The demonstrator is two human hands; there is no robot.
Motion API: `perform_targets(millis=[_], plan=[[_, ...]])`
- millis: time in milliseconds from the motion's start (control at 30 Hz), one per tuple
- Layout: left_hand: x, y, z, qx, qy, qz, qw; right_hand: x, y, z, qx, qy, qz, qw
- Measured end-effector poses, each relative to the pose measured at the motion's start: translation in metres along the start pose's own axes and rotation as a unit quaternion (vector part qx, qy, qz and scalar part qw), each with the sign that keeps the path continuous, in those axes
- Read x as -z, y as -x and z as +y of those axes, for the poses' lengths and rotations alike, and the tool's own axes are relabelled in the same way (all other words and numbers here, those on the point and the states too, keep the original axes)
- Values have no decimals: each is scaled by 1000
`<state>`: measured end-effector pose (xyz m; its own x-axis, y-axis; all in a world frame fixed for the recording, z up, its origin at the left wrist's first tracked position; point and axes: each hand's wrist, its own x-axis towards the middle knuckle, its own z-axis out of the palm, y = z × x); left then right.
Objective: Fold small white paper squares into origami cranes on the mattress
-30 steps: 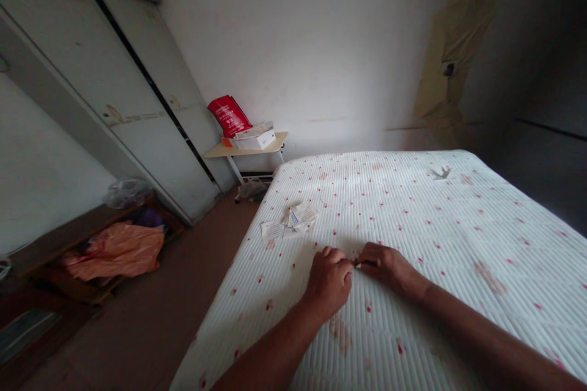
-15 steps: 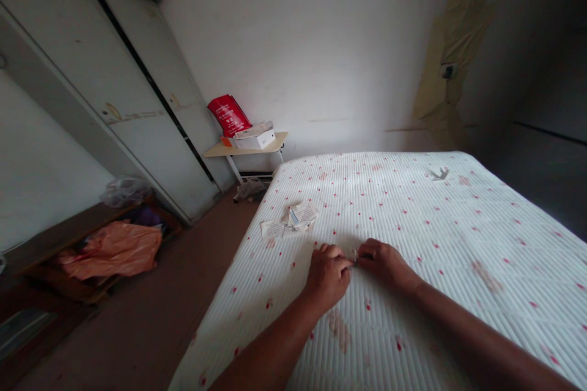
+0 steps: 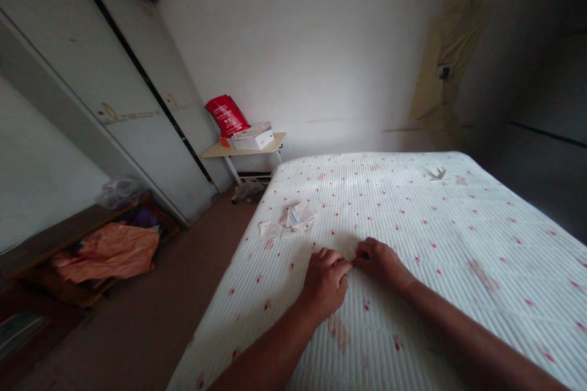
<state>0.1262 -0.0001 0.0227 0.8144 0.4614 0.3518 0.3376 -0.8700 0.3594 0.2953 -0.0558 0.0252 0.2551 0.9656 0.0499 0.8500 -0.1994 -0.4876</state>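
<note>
On the ribbed white bedspread with red dots, my left hand and my right hand meet at their fingertips. Both are closed in a pinch around something small, mostly hidden between the fingers and too tiny to name. Printed paper pieces lie in a loose pile beyond my left hand. A small folded or twisted pale paper rests near the bed's far right.
A small table at the far wall bears a red bag and a white box. Grey cabinets stand on the left, with an orange plastic bag on a low wooden shelf.
The view has shifted slightly. My fingertips stay together, and the small pale bit that showed between them is now mostly hidden.
</note>
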Motion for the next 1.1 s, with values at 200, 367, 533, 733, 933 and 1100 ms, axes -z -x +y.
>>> perform_targets(millis=[200, 367, 533, 733, 933, 1100], plan=[[2, 4, 3, -54, -40, -27, 997, -1, 3, -4, -11, 2, 2, 1000], [0, 5, 1, -63, -47, -38, 996, -4, 4, -6, -20, 17, 5, 1000], [2, 5, 2, -56, -55, -41, 996, -9, 6, -5, -27, 28, 25, 999], [3, 5, 4, -51, -61, -46, 996, -11, 9, -4, -20, 5, 51, 998], [4, 4, 4, -47, -73, -49, 995, -5, 7, 5, -7, -61, 68, 996], [4, 3, 4, -54, -45, -45, 997, 1, -6, 15, -18, -151, 26, 988]])
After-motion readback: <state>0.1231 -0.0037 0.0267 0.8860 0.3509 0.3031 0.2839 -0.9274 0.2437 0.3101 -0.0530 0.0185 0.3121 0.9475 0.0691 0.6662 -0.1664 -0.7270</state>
